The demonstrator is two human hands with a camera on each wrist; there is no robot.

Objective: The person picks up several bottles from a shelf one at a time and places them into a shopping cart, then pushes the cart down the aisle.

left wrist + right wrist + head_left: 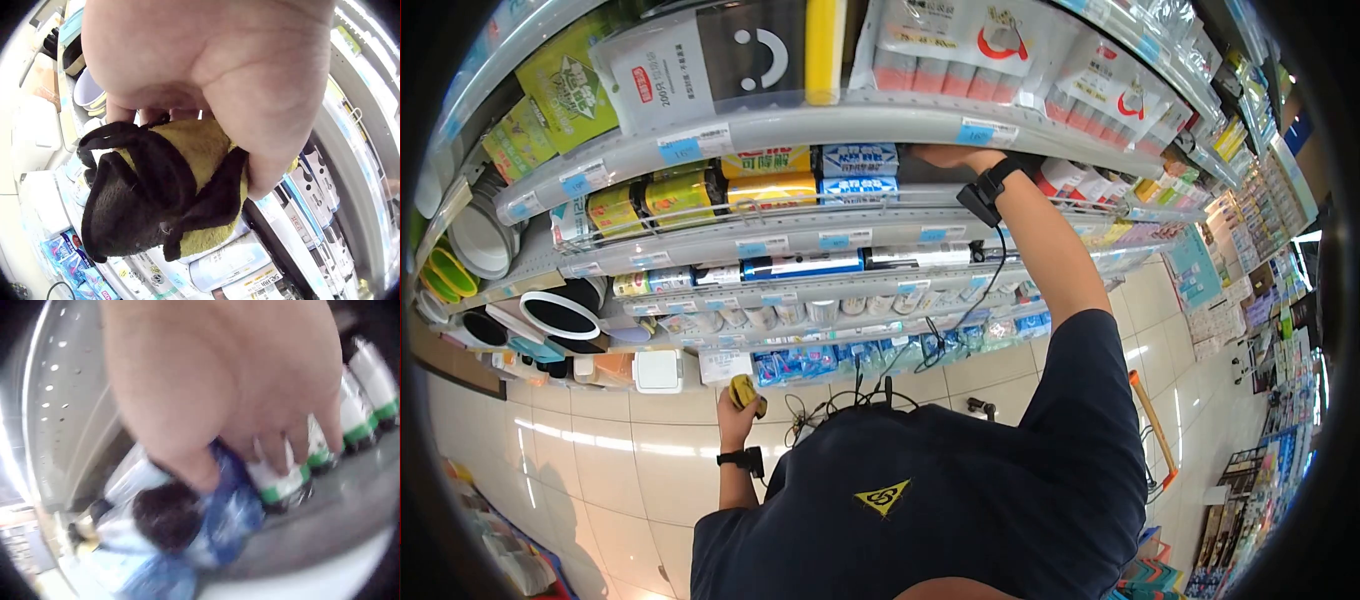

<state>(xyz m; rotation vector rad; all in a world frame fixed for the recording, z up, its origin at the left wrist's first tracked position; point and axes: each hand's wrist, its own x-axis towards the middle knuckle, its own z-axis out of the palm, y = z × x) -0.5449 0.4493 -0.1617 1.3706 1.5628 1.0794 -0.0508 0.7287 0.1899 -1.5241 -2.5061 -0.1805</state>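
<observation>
In the head view my left hand [738, 415] hangs low in front of the shelves, gripping a folded yellow cloth with black trim [746, 393]. The left wrist view shows the fuzzy cloth [197, 150] bunched under my left hand [212, 62], thumb on one side and fingers behind. My right hand [948, 156] reaches into the shelf beside blue-and-white packs [859, 175]. Close up in the right wrist view, the right hand's thumb lies against a blue plastic-wrapped roll [234, 506]. Its extended fingers [294, 450] spread over white rolls with green bands [284, 487]; the picture is blurred.
Yellow packs [770, 188] stand left of the blue ones behind a wire rail. The shelf above [780, 125] hangs low over the right hand. Cables [940, 345] dangle from the right wrist. White bins [662, 371] sit by the floor at left.
</observation>
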